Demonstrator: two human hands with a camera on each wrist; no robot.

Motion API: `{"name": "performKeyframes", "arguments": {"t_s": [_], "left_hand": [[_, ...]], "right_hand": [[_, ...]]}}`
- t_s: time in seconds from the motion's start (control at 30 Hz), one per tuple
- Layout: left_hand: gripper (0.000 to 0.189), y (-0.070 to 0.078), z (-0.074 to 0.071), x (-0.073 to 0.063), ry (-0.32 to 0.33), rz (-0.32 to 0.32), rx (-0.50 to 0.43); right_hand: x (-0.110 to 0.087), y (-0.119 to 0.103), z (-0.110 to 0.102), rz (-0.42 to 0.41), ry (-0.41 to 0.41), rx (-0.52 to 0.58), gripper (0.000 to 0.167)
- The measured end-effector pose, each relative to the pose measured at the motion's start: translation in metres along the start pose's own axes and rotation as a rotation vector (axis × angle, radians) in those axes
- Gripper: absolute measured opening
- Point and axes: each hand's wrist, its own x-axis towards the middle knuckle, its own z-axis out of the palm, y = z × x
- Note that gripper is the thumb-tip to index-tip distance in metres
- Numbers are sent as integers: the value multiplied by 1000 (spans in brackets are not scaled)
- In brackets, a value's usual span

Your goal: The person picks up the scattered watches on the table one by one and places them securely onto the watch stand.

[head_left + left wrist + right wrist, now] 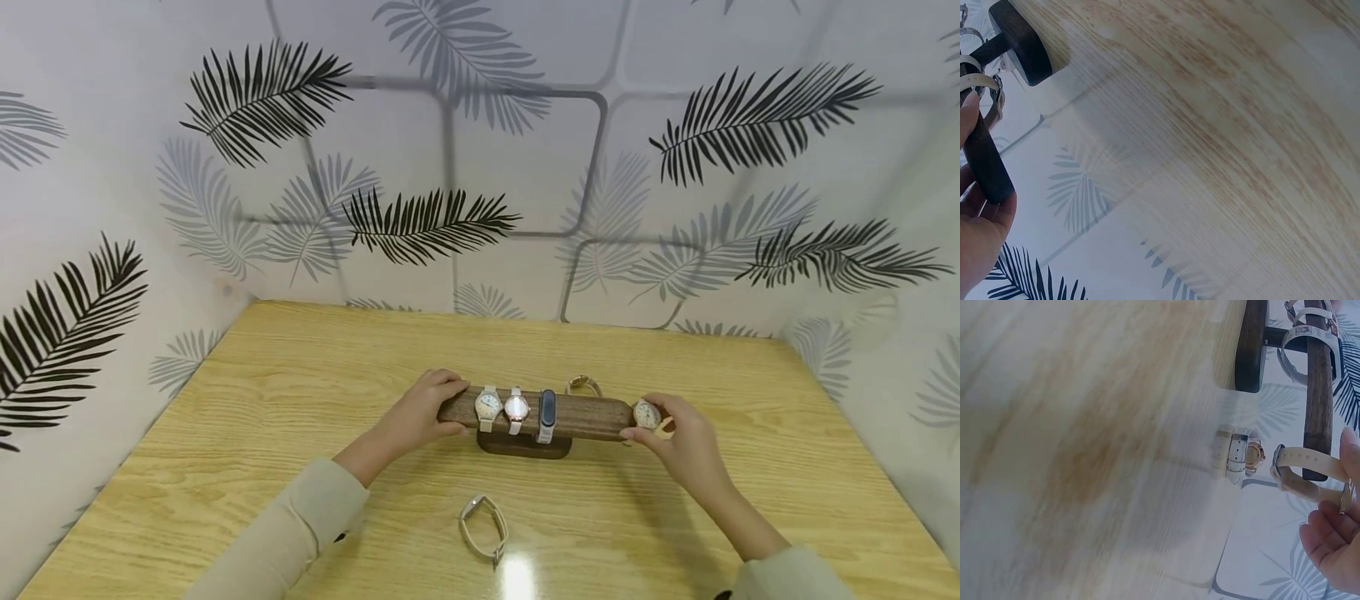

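A dark wooden watch stand (592, 415) has a long rounded bar on a short base. At the bar's left end my left hand (427, 408) grips the wood with thumb and fingers. My right hand (688, 442) pinches a round-faced watch (646, 414) with a beige strap at the right end. In the right wrist view the buckled strap (1310, 457) loops around the bar's tip. Along the bar sit a white-strapped watch (487, 406), a smaller rose-gold-rimmed watch (516, 407) and a black-faced fitness band (547, 408).
A slim beige-strapped watch (483, 529) lies buckled on the wooden table (300, 375) in front of the stand. Behind the bar stands another watch (583, 383), its strap closed. A leaf-patterned wall (517, 275) borders the table's back.
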Motion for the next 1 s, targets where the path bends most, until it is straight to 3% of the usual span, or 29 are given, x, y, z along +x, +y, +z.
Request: {"name": "performKeyframes", "arguments": {"t_s": [0.13, 0.47, 0.67, 1.0], "left_hand": [[62, -1, 1, 1, 1, -1, -5], [62, -1, 2, 1, -8, -20, -6], [61, -1, 3, 0, 1, -11, -8], [60, 0, 2, 0, 8, -7, -1]], "right_hand": [[4, 0, 1, 12, -30, 26, 47], [5, 1, 6, 77, -112, 209, 47], [0, 5, 12, 74, -74, 222, 49], [-5, 7, 27, -32, 32, 193, 49]]}}
